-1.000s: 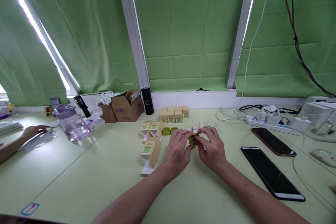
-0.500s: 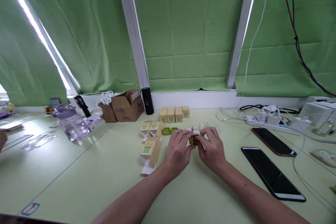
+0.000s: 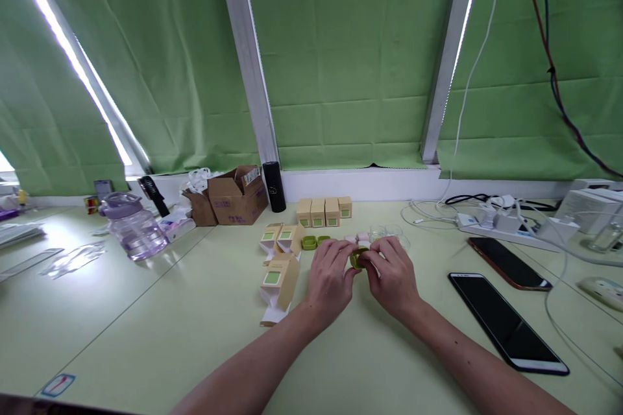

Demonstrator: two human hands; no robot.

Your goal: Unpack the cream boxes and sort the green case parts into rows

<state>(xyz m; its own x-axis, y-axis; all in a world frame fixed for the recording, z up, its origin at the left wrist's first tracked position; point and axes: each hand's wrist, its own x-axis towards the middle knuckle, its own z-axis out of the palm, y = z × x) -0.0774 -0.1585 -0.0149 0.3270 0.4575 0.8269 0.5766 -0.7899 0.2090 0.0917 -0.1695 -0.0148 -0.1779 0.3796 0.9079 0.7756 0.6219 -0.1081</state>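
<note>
Between the fingertips of both hands is a small olive-green container (image 3: 358,258), tilted and partly covered by the fingers. My left hand (image 3: 331,277) pinches it from the left, and my right hand (image 3: 392,275) grips it from the right. Just beyond my left hand sit more green containers (image 3: 309,243) of the same colour. Small pale pink pieces (image 3: 361,237) and clear round plastic pieces (image 3: 389,231) lie behind the fingers. Left of my hands, an opened kraft box (image 3: 280,282) with white inner flaps lies near two similar opened boxes (image 3: 288,238).
Several closed kraft boxes (image 3: 318,213) stand in a row farther back. At left are a purple water jug (image 3: 134,230), a brown carton (image 3: 238,198) and a black cylinder (image 3: 274,187). Two phones (image 3: 506,321) and a power strip (image 3: 506,230) with cables occupy the right.
Both hands keep hold of the green container, which has turned slightly between the fingers. The view has shifted a little. A dark shape at the far left edge has gone out of view.
</note>
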